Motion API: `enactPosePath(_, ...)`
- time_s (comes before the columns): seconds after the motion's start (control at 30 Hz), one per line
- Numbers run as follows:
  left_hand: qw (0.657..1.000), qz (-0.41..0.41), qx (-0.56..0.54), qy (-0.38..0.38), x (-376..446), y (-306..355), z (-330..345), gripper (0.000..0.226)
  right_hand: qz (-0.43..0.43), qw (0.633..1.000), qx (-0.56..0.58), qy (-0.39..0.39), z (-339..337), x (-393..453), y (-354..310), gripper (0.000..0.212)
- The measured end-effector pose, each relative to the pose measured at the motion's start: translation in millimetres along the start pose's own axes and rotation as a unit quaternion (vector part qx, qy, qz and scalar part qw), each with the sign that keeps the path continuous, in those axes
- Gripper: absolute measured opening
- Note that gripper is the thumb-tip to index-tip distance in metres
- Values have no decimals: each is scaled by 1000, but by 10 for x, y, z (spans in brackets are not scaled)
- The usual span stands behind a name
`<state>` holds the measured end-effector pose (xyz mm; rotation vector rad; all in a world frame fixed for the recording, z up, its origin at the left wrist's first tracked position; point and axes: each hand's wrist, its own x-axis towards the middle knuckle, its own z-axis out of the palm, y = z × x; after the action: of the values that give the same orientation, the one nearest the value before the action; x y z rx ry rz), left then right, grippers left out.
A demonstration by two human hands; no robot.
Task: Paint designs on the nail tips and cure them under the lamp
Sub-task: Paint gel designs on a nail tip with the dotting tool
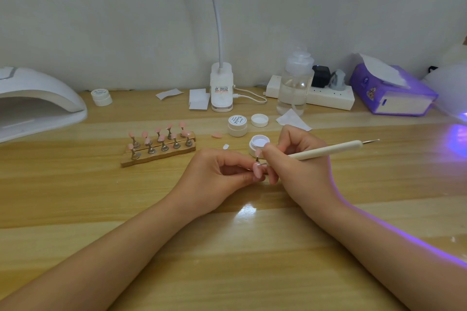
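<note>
At frame center, the left hand [222,174] pinches a pink nail tip [258,168] between curled fingertips, while the right hand [295,166], fingers clamped on a white dotting pen [328,150], sets the pen's working end on that tip, just below the open gel jar [259,145].

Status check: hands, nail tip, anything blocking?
Left hand pinches pink nail tip on its stand. Right hand grips dotting pen, tip at the nail. Open white gel pot just behind the fingers; nothing blocking.
</note>
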<state>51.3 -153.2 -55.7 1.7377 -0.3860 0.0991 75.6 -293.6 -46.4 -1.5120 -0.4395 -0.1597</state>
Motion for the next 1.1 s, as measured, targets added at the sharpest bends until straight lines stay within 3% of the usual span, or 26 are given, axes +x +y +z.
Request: enactPosePath(1.1,1000,-6,6,7,2,6,6,23,-5,1000,8,-7,-1,-5,4,41)
